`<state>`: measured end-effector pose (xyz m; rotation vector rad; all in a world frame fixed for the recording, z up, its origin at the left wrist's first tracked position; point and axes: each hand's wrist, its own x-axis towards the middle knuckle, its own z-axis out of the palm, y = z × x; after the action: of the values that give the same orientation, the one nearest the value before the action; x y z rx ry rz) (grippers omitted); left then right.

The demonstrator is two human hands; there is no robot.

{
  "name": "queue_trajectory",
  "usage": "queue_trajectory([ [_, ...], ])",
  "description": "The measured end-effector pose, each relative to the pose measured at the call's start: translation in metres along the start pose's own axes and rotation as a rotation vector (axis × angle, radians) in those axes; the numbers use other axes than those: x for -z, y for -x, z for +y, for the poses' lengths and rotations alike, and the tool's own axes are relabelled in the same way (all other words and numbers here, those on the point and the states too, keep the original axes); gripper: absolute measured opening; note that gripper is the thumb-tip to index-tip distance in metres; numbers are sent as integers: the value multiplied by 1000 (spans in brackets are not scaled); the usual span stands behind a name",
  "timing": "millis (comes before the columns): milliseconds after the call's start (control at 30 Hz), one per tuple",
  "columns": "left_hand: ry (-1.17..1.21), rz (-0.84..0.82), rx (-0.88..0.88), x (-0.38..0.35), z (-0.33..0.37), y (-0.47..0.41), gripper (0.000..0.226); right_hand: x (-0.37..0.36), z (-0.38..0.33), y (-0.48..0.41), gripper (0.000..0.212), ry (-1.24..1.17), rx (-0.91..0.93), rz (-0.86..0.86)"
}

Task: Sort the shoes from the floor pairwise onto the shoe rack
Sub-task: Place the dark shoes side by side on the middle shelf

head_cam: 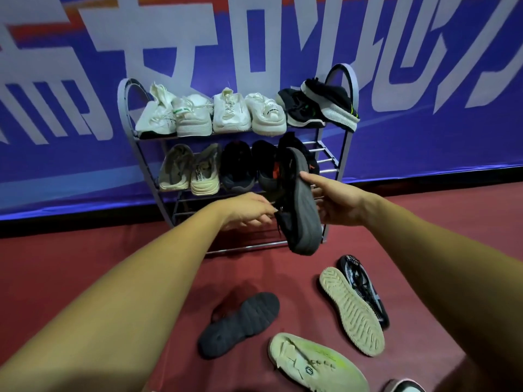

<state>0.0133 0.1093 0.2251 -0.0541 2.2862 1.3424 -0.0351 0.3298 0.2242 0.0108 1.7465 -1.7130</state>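
Observation:
A black shoe with a grey sole hangs in front of the grey metal shoe rack, sole turned to the right. My right hand grips its sole from the right. My left hand holds the shoe's upper near the laces. The top shelf carries two white pairs and a black pair. On the middle shelf stand a beige pair and black shoes. Several shoes lie on the red floor: a dark sole-up shoe, a cream sole-up shoe, a patterned black shoe and a pale shoe.
A blue banner wall stands right behind the rack. The rack's lower bars show no shoes. Another shoe's tip peeks in at the bottom edge. Red floor stretches left of the rack.

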Motion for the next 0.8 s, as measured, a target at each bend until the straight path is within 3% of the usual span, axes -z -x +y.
queue_trajectory([
  [67,142,-108,8,-5,2,0,18,3,0,-2,69,-31,30,12],
  [133,240,-130,-35,-11,9,-1,12,3,-2,-2,80,-56,49,-7],
  [400,358,52,-91,-18,6,-22,22,-1,-2,-4,66,-53,139,97],
  [567,366,117,-106,-14,3,-33,32,-1,-4,-4,36,-44,192,196],
  [800,302,321,-146,-8,6,-42,34,-3,-2,-7,38,322,394,403],
])
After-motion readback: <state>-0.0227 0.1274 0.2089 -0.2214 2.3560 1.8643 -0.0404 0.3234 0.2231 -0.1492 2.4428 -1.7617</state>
